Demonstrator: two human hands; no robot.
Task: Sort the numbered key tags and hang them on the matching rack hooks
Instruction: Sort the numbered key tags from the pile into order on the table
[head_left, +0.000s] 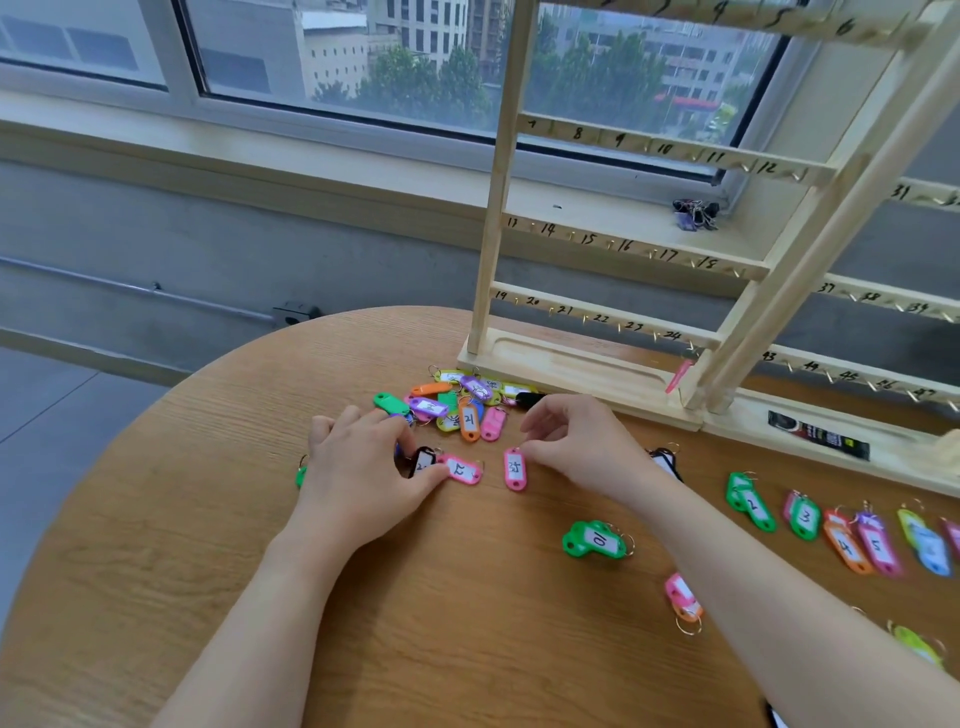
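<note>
Left hand (363, 467) pinches a black tag (423, 461); right hand (576, 441), fingers curled, touches a pink tag (515, 469). Tag pile (457, 405) lies before the rack (587, 364).

Single head-worn, wide-angle view, looking forward and down from above the near edge of the round wooden table (156, 545). The camera sits close over the table, facing the window (363, 52) beyond its far edge. The wooden rack (613, 244) stands at the table's far right, tilted by lens distortion. No second view.
</note>
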